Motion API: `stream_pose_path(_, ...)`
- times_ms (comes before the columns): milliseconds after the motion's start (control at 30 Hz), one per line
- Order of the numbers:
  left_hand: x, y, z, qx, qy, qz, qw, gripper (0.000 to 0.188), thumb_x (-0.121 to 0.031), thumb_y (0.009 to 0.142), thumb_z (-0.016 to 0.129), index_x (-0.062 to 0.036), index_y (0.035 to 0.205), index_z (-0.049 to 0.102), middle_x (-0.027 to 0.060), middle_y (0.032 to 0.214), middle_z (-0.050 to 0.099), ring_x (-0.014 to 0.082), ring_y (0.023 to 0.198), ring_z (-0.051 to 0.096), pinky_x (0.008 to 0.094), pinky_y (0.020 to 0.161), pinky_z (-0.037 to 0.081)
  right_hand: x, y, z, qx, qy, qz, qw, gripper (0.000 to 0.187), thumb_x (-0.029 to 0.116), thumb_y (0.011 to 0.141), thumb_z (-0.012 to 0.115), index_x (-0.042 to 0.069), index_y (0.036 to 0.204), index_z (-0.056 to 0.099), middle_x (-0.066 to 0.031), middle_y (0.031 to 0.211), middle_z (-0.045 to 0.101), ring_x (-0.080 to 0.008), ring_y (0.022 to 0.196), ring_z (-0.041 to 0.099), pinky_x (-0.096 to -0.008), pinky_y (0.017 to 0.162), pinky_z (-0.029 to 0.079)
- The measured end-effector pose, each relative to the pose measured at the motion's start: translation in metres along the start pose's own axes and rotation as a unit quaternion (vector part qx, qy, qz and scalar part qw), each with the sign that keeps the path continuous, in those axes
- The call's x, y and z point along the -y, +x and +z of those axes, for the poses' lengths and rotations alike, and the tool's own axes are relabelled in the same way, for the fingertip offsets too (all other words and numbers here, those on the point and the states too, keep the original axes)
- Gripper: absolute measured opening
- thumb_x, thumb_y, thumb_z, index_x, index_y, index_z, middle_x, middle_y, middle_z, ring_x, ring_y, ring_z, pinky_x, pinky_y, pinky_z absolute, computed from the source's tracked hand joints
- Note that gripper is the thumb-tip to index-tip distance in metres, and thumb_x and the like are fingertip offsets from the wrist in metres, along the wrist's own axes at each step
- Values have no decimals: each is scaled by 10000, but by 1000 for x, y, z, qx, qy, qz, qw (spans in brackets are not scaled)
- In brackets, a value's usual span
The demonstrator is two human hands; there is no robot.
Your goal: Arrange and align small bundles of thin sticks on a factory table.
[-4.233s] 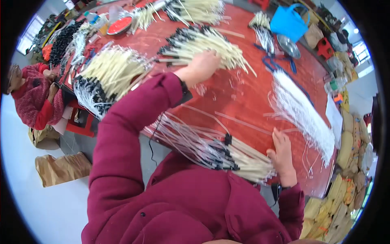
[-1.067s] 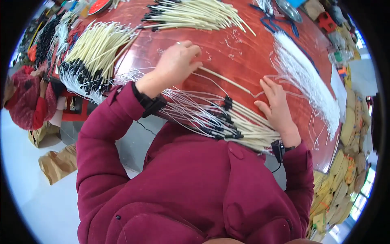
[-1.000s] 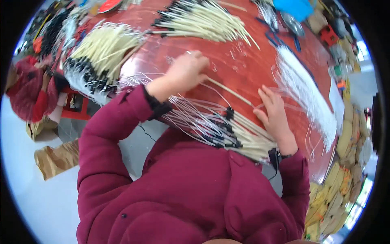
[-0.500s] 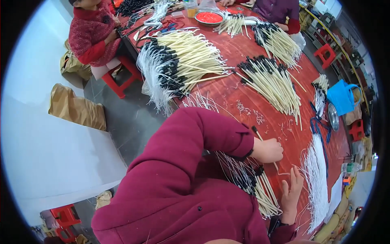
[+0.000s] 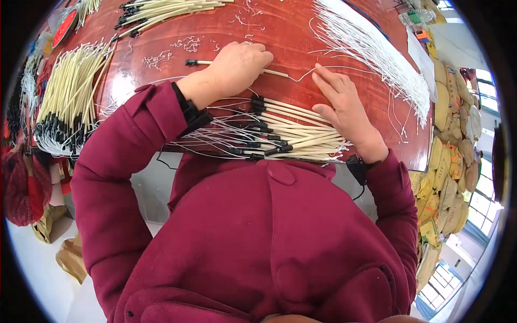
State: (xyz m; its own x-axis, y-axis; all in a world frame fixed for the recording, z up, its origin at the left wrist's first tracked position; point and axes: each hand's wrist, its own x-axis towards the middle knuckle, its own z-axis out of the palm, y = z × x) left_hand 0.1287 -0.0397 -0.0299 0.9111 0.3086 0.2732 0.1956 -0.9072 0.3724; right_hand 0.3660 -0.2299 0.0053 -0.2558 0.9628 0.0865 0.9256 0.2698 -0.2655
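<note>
While my maroon coat (image 5: pixel 231 226) filled the nearest part of the view, a loose bundle of cream rods (image 5: pixel 301 129) lay just beyond it at the edge of the red worktop (image 5: pixel 285 40), black ends to the left, with white cords (image 5: pixel 215 130) trailing from that side. Past the bundle and apart from it was a single cream rod (image 5: pixel 277 72). My left hand (image 5: pixel 237 70) was closed over its middle, so that the black end showed on the left and the plain end on the right. From the plain end a thin white strand (image 5: pixel 301 78) ran to my right hand (image 5: pixel 342 102). There my fingers were stretched out, thumb apart from them, fingertips at the strand; I could not tell whether they pressed it down. Good handling, I judged, called for a firm but gentle left grip, the rod level, and the strand guided near the plain end, where something so limp would buckle least. Snagging on the nearby cords seemed the main risk. Farther off lay white scraps (image 5: pixel 188 43), a fanned sheaf of white strands (image 5: pixel 371 46) on the right and a heap of black-ended rods (image 5: pixel 70 81) on the left.
</note>
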Motion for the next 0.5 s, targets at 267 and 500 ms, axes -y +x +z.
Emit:
stream_pose_path(267, -3, 0, 3, 9, 4, -20, 1000, 66, -89, 843, 656, -48, 875, 616, 118, 882, 640, 365, 872, 641, 464, 739, 515, 11, 13, 11, 47, -8, -30, 998, 647, 463, 963, 576, 7, 1419, 527, -131, 1564, 411, -364, 1320, 433, -466, 1115, 346)
stream_pose_path(500, -13, 8, 13, -1, 40, -5, 999, 52, -107, 853, 635, -69, 888, 632, 105, 891, 649, 344, 874, 663, 455, 752, 526, 16, 27, 16, 63, -14, -35, 997, 740, 547, 969, 511, -31, 1431, 493, -146, 1572, 388, -387, 1343, 408, -475, 1137, 324)
